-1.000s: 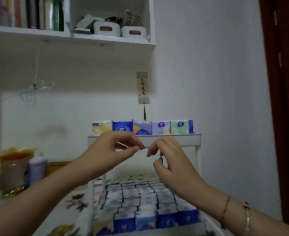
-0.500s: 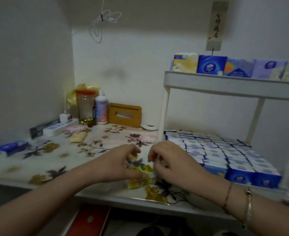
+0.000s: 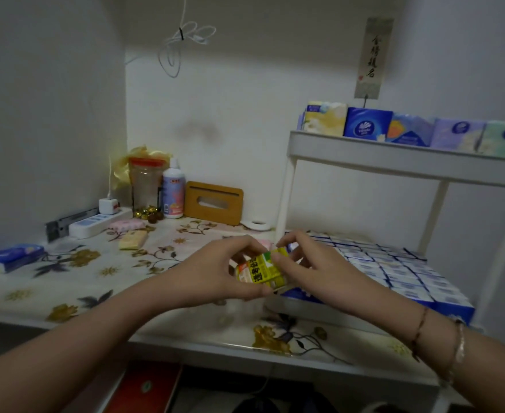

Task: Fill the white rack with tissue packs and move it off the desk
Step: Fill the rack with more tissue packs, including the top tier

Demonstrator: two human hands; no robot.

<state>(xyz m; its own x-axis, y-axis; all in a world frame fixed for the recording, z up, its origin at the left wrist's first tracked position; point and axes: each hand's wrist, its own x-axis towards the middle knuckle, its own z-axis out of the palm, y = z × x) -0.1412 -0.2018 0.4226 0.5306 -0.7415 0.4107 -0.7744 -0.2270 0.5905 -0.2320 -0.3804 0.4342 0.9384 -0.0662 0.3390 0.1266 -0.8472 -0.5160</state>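
While rack stands on desk: not yet moved.
Pack: yellow-green, above near desk.
Hands: left and right both pinch pack.
Progress: lower shelf full, top row lined; loose packs remain left.

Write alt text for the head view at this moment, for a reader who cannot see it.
Both hands, left hand and right hand, hold a yellow-green tissue pack above a floral desk, beside a white rack. The rack's lower tier is filled with blue packs; five packs line its top tier.
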